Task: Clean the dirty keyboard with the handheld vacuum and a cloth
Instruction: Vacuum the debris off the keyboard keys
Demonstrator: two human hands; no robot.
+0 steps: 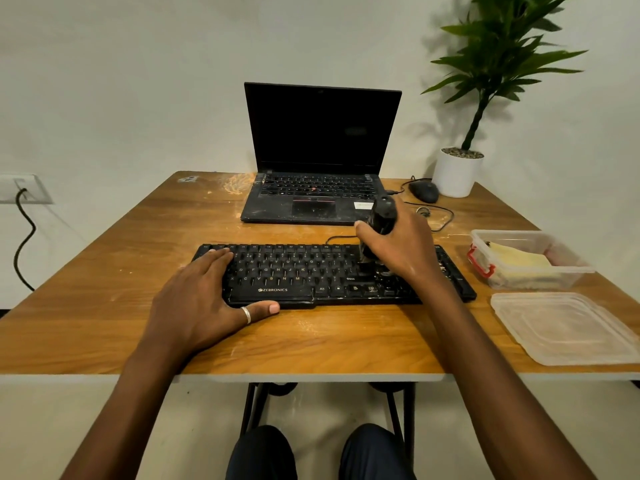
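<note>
The keyboard [298,271] lies near the front edge of the table [104,323]. The left hand [204,296] rests flat on its left end, fingers straight. The right hand [405,247] grips the handheld vacuum [381,216], nozzle down on the right-centre keys. Behind stands an open laptop [322,150]. To the right, a clear container [568,268] holds a yellow cloth [516,258], with its lid [564,327] lying nearer.

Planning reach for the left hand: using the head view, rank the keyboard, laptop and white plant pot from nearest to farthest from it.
1. keyboard: directly under the left hand, touching it.
2. laptop: behind the keyboard, mid-table.
3. white plant pot: far right corner of the table.
</note>
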